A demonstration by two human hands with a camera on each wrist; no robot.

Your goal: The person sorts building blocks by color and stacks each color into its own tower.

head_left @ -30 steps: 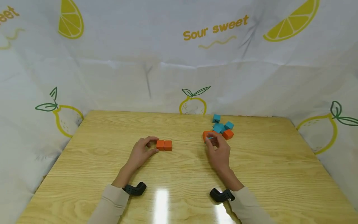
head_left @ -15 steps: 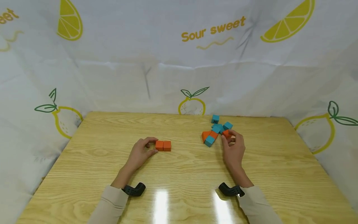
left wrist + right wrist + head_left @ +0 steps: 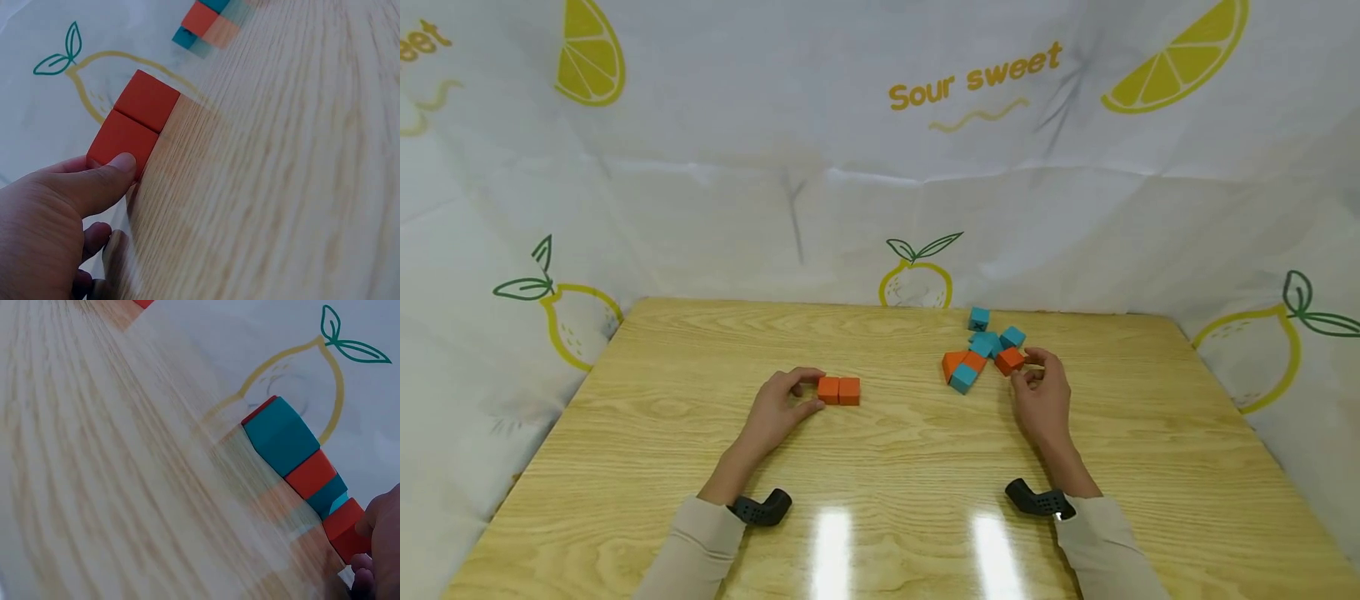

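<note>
Our left hand (image 3: 778,408) pinches a cube (image 3: 828,391) beside its twin (image 3: 849,392) | our right hand (image 3: 1043,404) pinches a third cube (image 3: 1009,362) by its edge | light, stiff, we judge; best gripped across opposite faces

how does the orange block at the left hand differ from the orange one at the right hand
The left orange block sits lined up beside one other orange block; the right orange block edges a blue and orange cluster.
In the head view, the left orange block sits square, while the right orange block is turned at an angle.
Both are orange.
</note>
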